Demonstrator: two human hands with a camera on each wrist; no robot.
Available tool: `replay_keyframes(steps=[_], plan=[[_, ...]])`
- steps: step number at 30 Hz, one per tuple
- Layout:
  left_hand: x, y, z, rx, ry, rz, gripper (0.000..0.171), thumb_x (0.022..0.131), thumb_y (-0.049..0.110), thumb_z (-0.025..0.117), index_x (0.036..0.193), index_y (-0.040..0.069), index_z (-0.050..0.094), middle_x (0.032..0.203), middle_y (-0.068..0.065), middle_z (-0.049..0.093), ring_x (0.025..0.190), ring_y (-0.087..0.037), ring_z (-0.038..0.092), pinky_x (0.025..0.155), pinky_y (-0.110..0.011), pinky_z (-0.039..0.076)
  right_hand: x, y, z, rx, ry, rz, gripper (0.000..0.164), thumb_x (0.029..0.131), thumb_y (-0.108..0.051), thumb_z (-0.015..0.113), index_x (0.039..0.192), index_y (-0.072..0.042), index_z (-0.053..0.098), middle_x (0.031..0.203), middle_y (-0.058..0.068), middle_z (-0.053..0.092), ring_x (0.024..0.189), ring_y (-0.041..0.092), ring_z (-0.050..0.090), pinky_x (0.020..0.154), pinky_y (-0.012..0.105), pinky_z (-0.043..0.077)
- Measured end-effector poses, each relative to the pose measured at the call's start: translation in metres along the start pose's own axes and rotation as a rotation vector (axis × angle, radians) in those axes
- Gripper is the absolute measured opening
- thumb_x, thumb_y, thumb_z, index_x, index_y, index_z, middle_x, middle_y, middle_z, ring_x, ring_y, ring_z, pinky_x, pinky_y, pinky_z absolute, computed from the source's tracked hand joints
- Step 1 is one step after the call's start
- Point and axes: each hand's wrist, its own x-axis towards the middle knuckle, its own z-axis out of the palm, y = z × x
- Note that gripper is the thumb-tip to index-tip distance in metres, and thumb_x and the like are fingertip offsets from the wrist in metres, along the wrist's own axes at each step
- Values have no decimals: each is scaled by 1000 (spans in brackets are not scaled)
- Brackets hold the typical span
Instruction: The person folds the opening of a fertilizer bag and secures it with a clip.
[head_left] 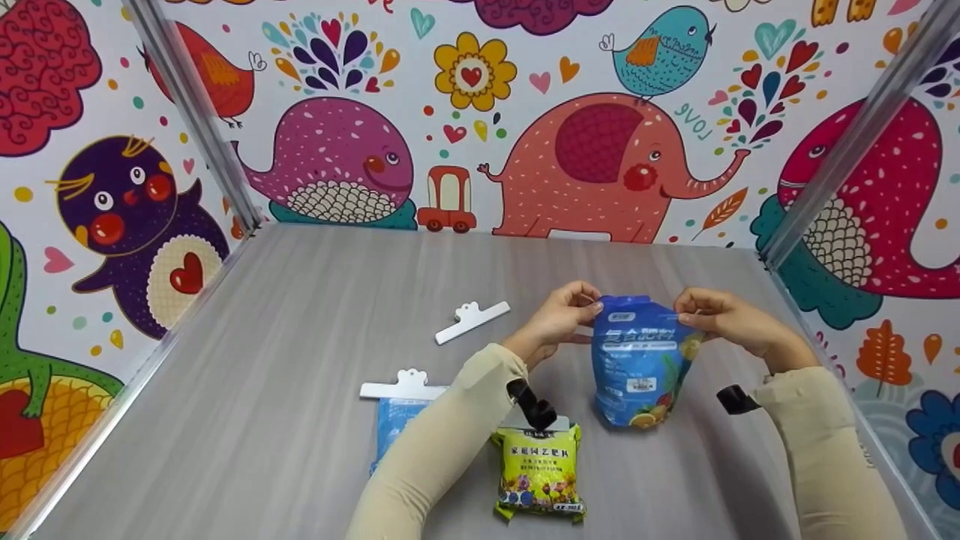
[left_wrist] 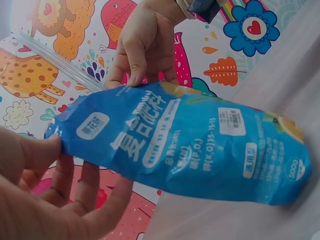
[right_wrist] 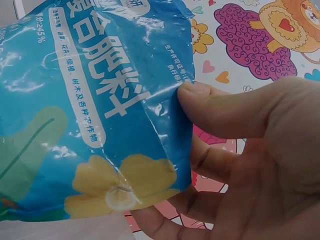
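A blue fertilizer bag (head_left: 637, 367) with Chinese print and fruit pictures stands upright on the table at right of centre. My left hand (head_left: 561, 319) pinches its upper left corner between thumb and fingers. At the upper right edge, my right hand (head_left: 724, 319) pinches the bag too. In the left wrist view the bag (left_wrist: 195, 145) spans the frame, with the left thumb on its top corner. The right wrist view shows the right thumb on the front of the bag (right_wrist: 90, 100) and the fingers behind it.
A loose white clip (head_left: 472, 322) lies left of the hands. Another white clip (head_left: 405, 386) sits on a second blue bag (head_left: 397, 420), partly hidden by the left sleeve. A yellow-green bag (head_left: 538, 469) lies near the front. Patterned walls enclose the grey table (head_left: 300, 337).
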Motion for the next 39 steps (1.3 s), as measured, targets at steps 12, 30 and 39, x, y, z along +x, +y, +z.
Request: replay_keyframes(steps=[12, 30, 39], plan=[[-2, 6, -3, 9, -20, 36, 6, 101, 4, 55, 103, 5, 60, 94, -5, 57, 83, -20, 63, 76, -42, 58, -1, -3, 2, -15, 37, -25, 17, 102, -10, 55, 104, 7, 53, 95, 12, 54, 92, 25, 59, 77, 37, 55], [-3, 9, -6, 56, -16, 46, 7, 101, 4, 56, 104, 5, 62, 95, -5, 57, 84, -19, 62, 78, -40, 58, -2, -3, 8, -34, 65, -18, 15, 101, -10, 58, 103, 5, 57, 97, 15, 56, 96, 32, 56, 80, 39, 54], [-3, 7, -9, 68, -33, 66, 7, 100, 4, 56, 104, 4, 62, 97, -5, 57, 85, -19, 62, 79, -41, 57, -3, -3, 10, -37, 59, -30, 15, 101, -10, 58, 104, 4, 58, 97, 16, 56, 95, 31, 57, 80, 38, 54]])
